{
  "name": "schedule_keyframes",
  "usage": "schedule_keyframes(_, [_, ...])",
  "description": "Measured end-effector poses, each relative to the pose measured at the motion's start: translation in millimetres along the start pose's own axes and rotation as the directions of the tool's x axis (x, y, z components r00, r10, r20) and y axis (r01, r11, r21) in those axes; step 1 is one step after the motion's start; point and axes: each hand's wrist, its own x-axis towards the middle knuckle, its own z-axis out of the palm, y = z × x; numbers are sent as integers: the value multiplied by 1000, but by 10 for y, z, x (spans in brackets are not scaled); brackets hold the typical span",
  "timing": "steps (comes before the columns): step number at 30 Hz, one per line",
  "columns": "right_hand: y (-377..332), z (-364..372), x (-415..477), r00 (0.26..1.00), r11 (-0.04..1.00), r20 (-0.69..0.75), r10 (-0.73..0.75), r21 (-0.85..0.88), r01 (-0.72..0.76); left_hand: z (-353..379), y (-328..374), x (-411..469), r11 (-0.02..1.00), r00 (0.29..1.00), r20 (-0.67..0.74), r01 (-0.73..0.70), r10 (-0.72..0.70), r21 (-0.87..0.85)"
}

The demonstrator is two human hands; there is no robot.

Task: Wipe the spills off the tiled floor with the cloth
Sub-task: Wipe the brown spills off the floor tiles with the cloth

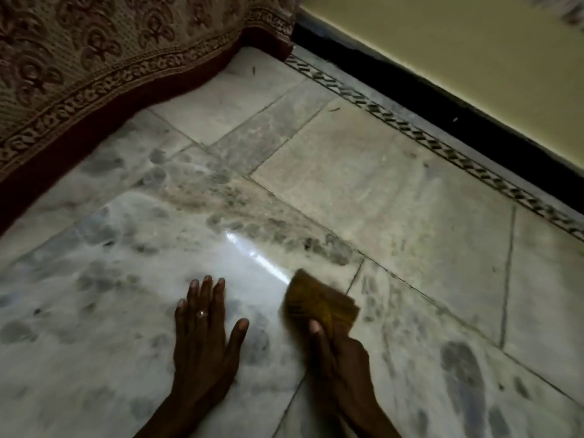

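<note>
A yellow-brown cloth (319,303) lies pressed on the pale marble tiled floor (379,197), blurred by motion. My right hand (338,352) grips its near edge. My left hand (205,330) rests flat on the floor to the left of the cloth, fingers spread, a ring on one finger. Dark smudges and a grimy streak (240,213) run across the tiles beyond the hands. A bright wet-looking glare (256,257) shines just above the cloth.
A patterned bedcover with a dark red border (94,90) hangs down to the floor at the upper left. A black skirting (442,112) and yellow wall (474,52) run along the right, with a patterned tile border strip (410,131) in front.
</note>
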Motion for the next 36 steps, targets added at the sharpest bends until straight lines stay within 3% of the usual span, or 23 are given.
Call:
schedule_keyframes(2, [-200,-154,-141,995,880,93,31,469,-72,69,207,146,996,998,-5,-62,62,-70])
schedule_keyframes(4, [-227,-416,-104,969,598,239,65,768,-229,159,494,308,978,990,-5,-138,139,-153])
schedule_keyframes(6, [-84,-731,28,972,462,211,99,856,-233,246,773,468,954,975,-14,-219,221,-206])
schedule_keyframes(8, [150,-1106,193,981,455,11,191,885,-99,328,1054,603,932,958,-6,-282,288,-227])
schedule_keyframes(10, [470,-1311,397,918,667,-250,308,745,-21,380,1132,660,932,953,8,-296,304,-210])
schedule_keyframes(11, [720,-1519,443,843,780,-400,361,625,-38,501,1330,716,923,939,41,-328,343,-200])
schedule_keyframes(12, [837,-1516,480,808,870,-493,322,490,-48,562,1298,675,925,934,65,-337,352,-175])
schedule_keyframes(14, [965,-1334,565,871,991,-491,18,125,50,629,1169,562,924,916,120,-375,382,-81])
schedule_keyframes(16, [1095,-1058,784,941,937,-253,-224,-323,136,680,1079,521,886,875,189,-461,446,41])
schedule_keyframes(18, [1328,-924,1179,940,825,-195,-279,-550,131,811,1070,611,838,835,228,-534,501,115])
schedule_keyframes(21, [1544,-1186,1729,906,804,-349,-241,-594,-15,941,1044,709,822,839,201,-539,506,181])
schedule_keyframes(23, [1616,-1489,1962,858,837,-486,-169,-531,-136,944,1032,705,809,842,196,-538,503,237])
schedule_keyframes(25, [1622,-1707,2276,863,885,-502,-60,-427,-187,1001,1019,752,802,846,212,-532,489,272])
schedule_keyframes(27, [1451,-1644,2404,872,905,-484,-69,-398,-149,969,1070,756,801,847,231,-530,479,279])
schedule_keyframes(32, [1140,-1164,2132,897,845,-294,-329,-516,141,873,1216,732,835,868,252,-487,429,255])
schedule_keyframes(34, [1317,-1301,2073,892,810,-263,-368,-561,169,851,1254,758,820,861,266,-500,434,280])
schedule_keyframes(36, [1537,-1447,1965,888,803,-308,-343,-586,107,820,1288,773,804,846,283,-524,452,282])
